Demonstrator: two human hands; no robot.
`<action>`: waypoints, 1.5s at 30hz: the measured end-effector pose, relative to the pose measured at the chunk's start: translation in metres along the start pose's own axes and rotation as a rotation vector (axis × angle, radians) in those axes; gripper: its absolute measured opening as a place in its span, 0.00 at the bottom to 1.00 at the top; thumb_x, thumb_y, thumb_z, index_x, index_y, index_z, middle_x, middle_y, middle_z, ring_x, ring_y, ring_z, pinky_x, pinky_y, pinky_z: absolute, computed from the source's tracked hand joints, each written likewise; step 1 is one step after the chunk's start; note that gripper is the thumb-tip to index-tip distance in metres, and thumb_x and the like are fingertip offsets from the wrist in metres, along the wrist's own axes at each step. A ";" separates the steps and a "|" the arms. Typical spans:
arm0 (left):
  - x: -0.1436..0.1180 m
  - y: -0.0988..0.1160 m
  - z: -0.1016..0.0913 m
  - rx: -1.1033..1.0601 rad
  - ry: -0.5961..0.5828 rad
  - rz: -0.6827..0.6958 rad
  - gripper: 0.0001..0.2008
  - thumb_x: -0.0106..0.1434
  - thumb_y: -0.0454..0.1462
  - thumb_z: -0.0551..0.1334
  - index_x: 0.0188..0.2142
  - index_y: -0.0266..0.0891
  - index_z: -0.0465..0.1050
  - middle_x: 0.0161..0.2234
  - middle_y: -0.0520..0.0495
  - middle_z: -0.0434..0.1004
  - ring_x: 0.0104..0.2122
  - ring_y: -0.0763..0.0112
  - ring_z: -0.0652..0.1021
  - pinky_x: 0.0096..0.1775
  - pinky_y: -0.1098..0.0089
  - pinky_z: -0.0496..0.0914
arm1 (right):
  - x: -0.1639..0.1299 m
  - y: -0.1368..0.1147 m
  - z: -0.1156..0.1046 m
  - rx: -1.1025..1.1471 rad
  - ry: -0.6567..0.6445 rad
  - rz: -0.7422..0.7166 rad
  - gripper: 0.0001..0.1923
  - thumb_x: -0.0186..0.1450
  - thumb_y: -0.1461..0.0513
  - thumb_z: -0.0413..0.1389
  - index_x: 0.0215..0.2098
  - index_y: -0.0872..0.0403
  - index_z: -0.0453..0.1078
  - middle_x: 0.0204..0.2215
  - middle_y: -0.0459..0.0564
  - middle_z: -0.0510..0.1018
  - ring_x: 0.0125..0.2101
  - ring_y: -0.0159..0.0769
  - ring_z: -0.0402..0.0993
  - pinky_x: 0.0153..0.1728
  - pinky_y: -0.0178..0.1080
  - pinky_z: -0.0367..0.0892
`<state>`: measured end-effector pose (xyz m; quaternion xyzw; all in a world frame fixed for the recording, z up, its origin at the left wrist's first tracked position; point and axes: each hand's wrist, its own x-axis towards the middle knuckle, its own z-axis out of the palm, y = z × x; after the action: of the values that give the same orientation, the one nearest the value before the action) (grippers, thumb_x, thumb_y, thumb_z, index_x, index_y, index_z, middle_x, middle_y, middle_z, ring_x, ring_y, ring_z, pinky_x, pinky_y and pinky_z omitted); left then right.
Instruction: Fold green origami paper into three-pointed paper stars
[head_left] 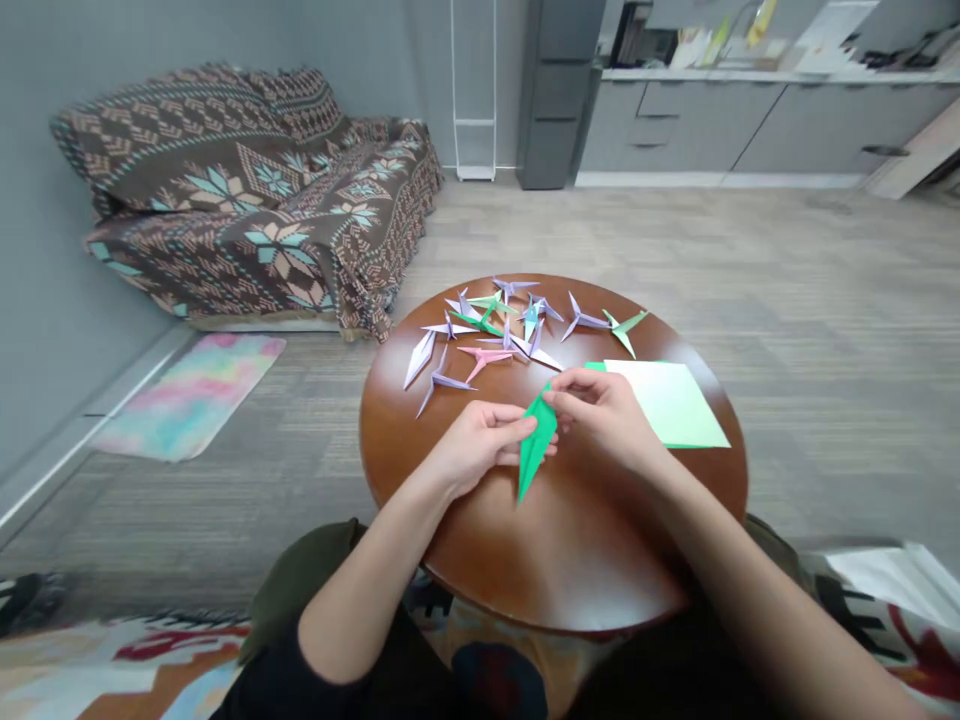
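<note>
A green folded paper piece, long and pointed at both ends, is held over the round brown wooden table. My left hand pinches its left side at the middle. My right hand grips its upper tip between thumb and fingers. Just right of my right hand lies a stack of light green square paper. Several finished paper cranes in purple, pink, green and white are spread over the far half of the table.
A sofa under a patterned brown throw stands at the back left, with a pastel mat on the floor before it. Grey cabinets line the back wall. White paper lies on the floor at the lower right.
</note>
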<state>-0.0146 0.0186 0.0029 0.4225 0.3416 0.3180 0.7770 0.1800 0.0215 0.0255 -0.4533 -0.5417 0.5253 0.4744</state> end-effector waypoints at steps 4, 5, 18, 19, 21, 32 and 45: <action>0.004 0.001 -0.009 -0.003 0.044 -0.017 0.25 0.50 0.50 0.80 0.37 0.31 0.86 0.38 0.34 0.88 0.38 0.59 0.86 0.43 0.65 0.79 | 0.014 0.012 0.009 0.020 -0.013 0.039 0.13 0.58 0.54 0.69 0.29 0.54 0.74 0.18 0.42 0.77 0.16 0.29 0.70 0.20 0.33 0.66; 0.004 0.000 -0.010 -0.006 0.050 -0.026 0.25 0.49 0.50 0.81 0.37 0.31 0.85 0.38 0.34 0.88 0.38 0.59 0.86 0.43 0.65 0.79 | 0.014 0.016 0.011 0.028 -0.006 0.041 0.13 0.59 0.54 0.68 0.29 0.54 0.75 0.18 0.42 0.77 0.17 0.29 0.70 0.20 0.33 0.65; 0.004 -0.003 0.004 -0.029 0.101 0.070 0.22 0.59 0.47 0.76 0.45 0.34 0.80 0.41 0.38 0.88 0.36 0.61 0.87 0.43 0.65 0.80 | 0.009 0.028 0.009 0.070 0.155 0.016 0.15 0.64 0.52 0.65 0.29 0.53 0.72 0.15 0.39 0.71 0.14 0.28 0.65 0.16 0.32 0.61; 0.004 -0.003 0.004 -0.026 0.128 0.088 0.22 0.58 0.46 0.77 0.45 0.35 0.79 0.40 0.40 0.88 0.35 0.63 0.87 0.42 0.66 0.80 | 0.009 0.029 0.008 0.060 0.167 0.002 0.15 0.65 0.52 0.64 0.28 0.53 0.72 0.15 0.39 0.71 0.14 0.29 0.66 0.17 0.33 0.61; 0.005 -0.002 0.003 0.002 0.207 0.114 0.21 0.56 0.43 0.78 0.43 0.35 0.77 0.35 0.43 0.87 0.30 0.67 0.85 0.38 0.68 0.79 | 0.008 0.030 0.007 0.025 0.152 -0.029 0.13 0.67 0.54 0.63 0.28 0.52 0.71 0.17 0.41 0.72 0.16 0.30 0.69 0.20 0.34 0.64; 0.004 0.002 -0.006 0.422 0.273 0.092 0.08 0.60 0.36 0.71 0.39 0.37 0.82 0.34 0.46 0.88 0.36 0.62 0.86 0.42 0.69 0.75 | 0.008 0.036 -0.003 -0.615 -0.081 -0.594 0.04 0.71 0.65 0.61 0.38 0.50 0.75 0.45 0.54 0.82 0.47 0.44 0.79 0.50 0.49 0.72; 0.006 -0.002 -0.009 0.488 0.235 0.100 0.09 0.67 0.39 0.65 0.40 0.35 0.81 0.33 0.44 0.87 0.31 0.64 0.86 0.36 0.70 0.75 | 0.008 0.039 -0.006 -0.667 -0.186 -0.639 0.06 0.76 0.66 0.53 0.43 0.52 0.71 0.39 0.54 0.78 0.39 0.39 0.77 0.41 0.40 0.72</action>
<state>-0.0181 0.0261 -0.0037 0.5736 0.4746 0.3114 0.5905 0.1843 0.0319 -0.0133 -0.3426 -0.8335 0.1888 0.3902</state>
